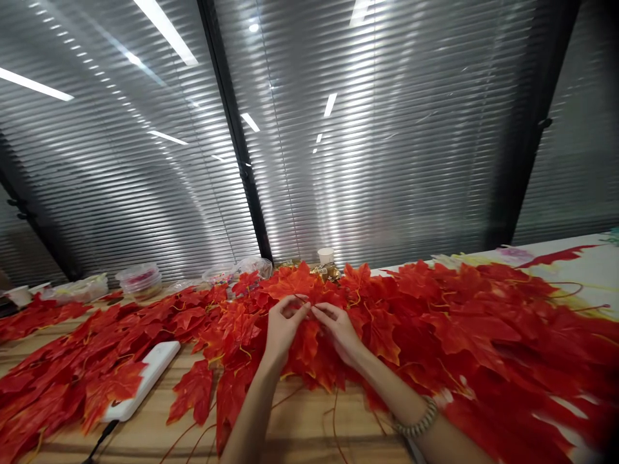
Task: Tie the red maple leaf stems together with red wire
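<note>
A wide heap of red artificial maple leaves [435, 322] with thin orange stems covers the wooden table [309, 432]. My left hand [282, 327] and my right hand [341, 330] meet over the middle of the heap, fingertips pinched together on a thin stem of a red leaf [309, 303]. A beaded bracelet [420, 422] sits on my right wrist.
A white power bank [147, 379] with a black cable lies at the left on the table. Clear plastic tubs [141, 280] and a small paper cup [325, 255] stand along the back edge, before a glass wall with blinds. White paper [594, 264] lies at far right.
</note>
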### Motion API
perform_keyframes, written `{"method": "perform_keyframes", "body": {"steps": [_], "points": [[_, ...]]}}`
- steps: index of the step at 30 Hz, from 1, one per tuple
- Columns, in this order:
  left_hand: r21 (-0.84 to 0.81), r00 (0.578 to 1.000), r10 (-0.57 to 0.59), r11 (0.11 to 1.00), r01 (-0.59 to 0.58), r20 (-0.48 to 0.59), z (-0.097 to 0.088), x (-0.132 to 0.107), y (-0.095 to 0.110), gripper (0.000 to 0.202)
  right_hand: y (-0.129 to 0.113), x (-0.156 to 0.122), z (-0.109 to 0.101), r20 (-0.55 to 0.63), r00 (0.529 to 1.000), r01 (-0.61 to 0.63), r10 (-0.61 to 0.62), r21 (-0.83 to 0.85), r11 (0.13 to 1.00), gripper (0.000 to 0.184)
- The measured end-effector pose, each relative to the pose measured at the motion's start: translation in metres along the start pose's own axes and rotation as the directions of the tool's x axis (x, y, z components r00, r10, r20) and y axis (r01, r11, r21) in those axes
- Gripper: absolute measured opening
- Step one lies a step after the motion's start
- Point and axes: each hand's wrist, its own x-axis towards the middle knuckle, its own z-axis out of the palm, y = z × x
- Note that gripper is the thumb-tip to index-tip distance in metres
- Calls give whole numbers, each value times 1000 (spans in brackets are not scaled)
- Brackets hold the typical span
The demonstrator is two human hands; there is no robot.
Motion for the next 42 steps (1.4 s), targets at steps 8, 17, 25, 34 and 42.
{"method": "perform_keyframes", "body": {"steps": [8, 17, 25, 34, 42], "points": [[88, 991, 105, 991, -98, -80, -33, -5, 61, 22, -7, -14, 4, 361, 895, -289, 261, 24, 957, 18], [120, 973, 118, 988, -95, -199, -70, 1, 61, 28, -7, -14, 3, 449, 850, -327, 276, 37, 944, 18], [131, 977, 100, 988, -76, -190, -64, 7, 46, 30, -9, -16, 9, 329, 921, -238, 210, 49, 970, 23], [260, 966, 149, 961, -91, -213, -53, 14, 17, 27, -6, -20, 15, 303, 953, 90, -16, -233, 968, 26], [266, 987, 112, 961, -78, -115, -43, 14, 0, 25, 6, -21, 16, 245, 969, 123, -23, -405, 906, 23]]}}
